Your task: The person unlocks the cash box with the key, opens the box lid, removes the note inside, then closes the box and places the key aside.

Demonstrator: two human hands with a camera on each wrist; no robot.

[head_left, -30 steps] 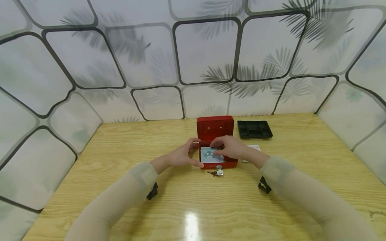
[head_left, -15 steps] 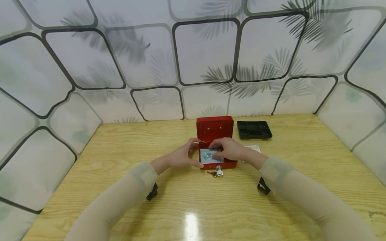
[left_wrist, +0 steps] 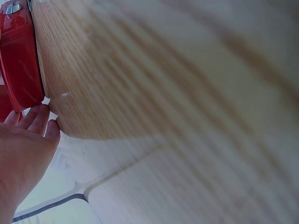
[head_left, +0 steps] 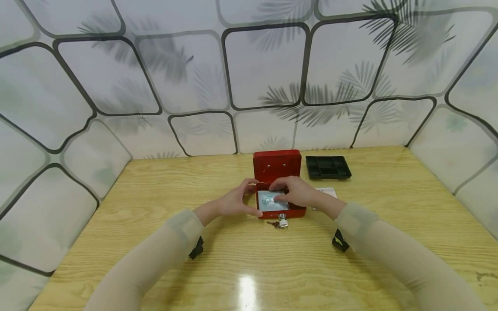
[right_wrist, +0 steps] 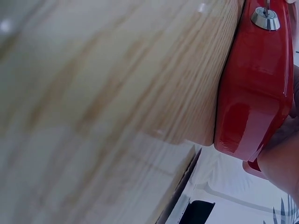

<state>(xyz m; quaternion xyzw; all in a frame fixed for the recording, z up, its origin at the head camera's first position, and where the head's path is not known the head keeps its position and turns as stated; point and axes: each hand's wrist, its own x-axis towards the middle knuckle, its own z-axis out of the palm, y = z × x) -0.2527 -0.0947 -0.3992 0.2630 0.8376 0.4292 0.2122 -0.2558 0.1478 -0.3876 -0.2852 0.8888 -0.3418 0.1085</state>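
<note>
A red metal cash box [head_left: 301, 213] stands with its lid [head_left: 277, 164] raised. My left hand [head_left: 235, 202] holds its left side, thumb at the front corner and fingers towards the back; the left wrist view shows those fingers [left_wrist: 39, 116] touching the box's end. My right hand [head_left: 298, 191] reaches in from the right. Its thumb and forefinger are apart, over a pale blue flat packet [head_left: 267, 202] with a printed figure; whether they pinch it is hidden. At the front, a silver lock [head_left: 283, 221] has a key in it, with more keys [head_left: 275, 224] hanging beside.
A black compartment tray [head_left: 328, 167] lies behind and right of the box. A white printed paper [head_left: 328, 190] shows partly behind my right hand. Patterned fabric walls [head_left: 268, 65] surround the wooden table [head_left: 233, 259] at the back and sides.
The packet's edge and the light on its print have shifted slightly under my right fingers, which moved only a little. My left hand stays in place.
</note>
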